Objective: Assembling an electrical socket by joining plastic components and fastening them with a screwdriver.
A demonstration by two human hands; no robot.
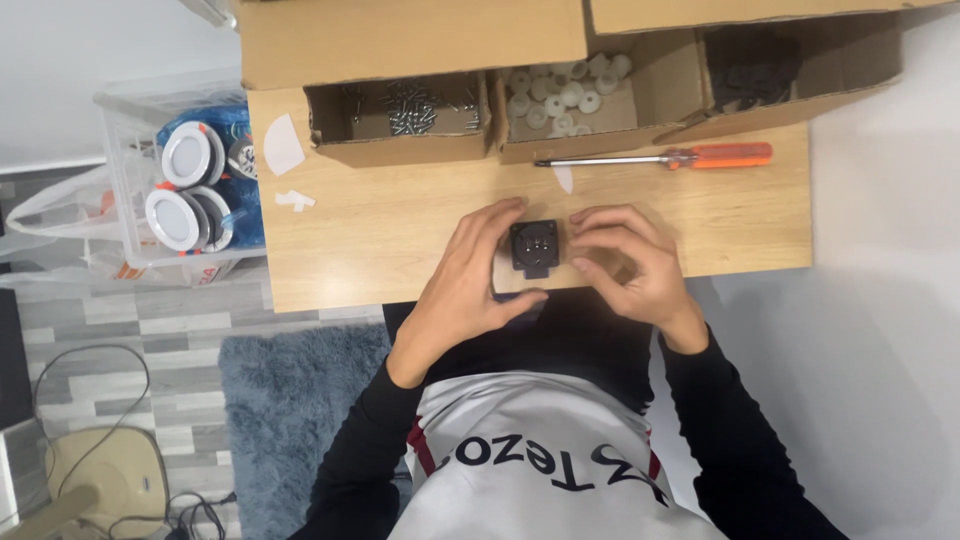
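Black square part point(533, 246) sits at the near edge of the table point(400, 230), held between both hands. Left hand point(462, 290) curls around its left side, fingers point(497, 214) over the top corner and thumb below, gripping it. Right hand point(625, 265) rests just beside the part's right edge, fingers point(600, 222) bent inward and touching it; whether they pinch anything small I cannot tell. Beyond the hands, an orange-handled screwdriver point(655, 157) lies flat on the table, its tip pointing left. Farther back stand open cardboard boxes: one with screws point(412, 106), one with white washers point(560, 92), one with dark parts point(755, 75). Off the table's left side, a clear bin point(130, 215) holds round white lamps point(190, 190). Two white scraps point(285, 150) lie on the table's left end.
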